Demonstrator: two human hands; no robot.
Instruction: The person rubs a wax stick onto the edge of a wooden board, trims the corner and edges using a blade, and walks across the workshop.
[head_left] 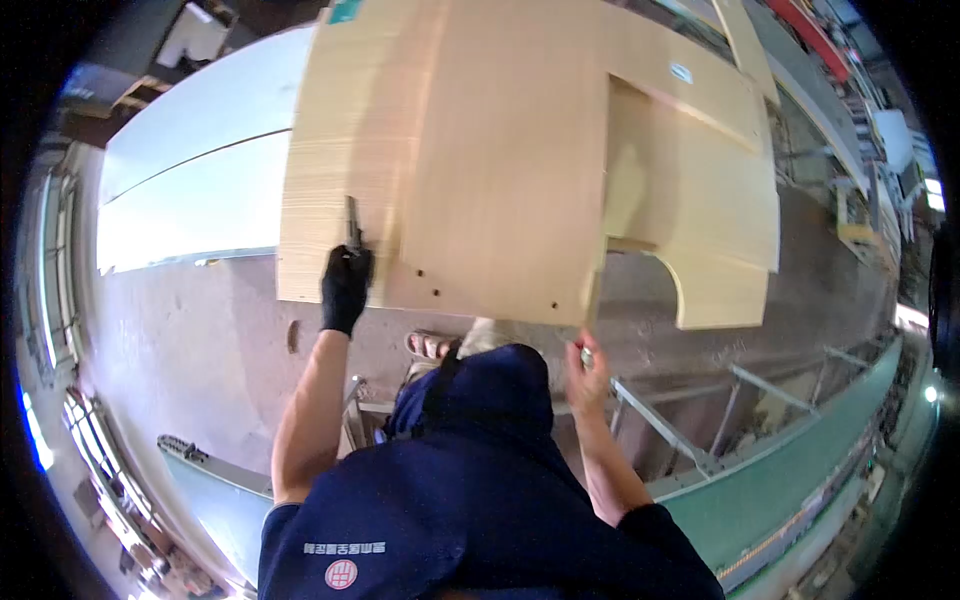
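A light wood-grain panel [500,150] lies in front of me, with several small dark holes near its close edge. My left hand [346,285], in a black glove, is closed around a slim dark metal tool [352,225] that points away from me over the left wooden board [340,150]. Bare and closed, my right hand [588,375] is at the panel's near right corner. A small whitish-green object [586,355] shows between its fingers; its kind is too small to make out.
More wooden panels [720,210], one with a curved cut-out, lie to the right. White boards [200,190] are at the left. Close to my right runs a green conveyor belt [780,500] with a metal frame [670,430]. Another green surface [220,500] stands behind my left arm.
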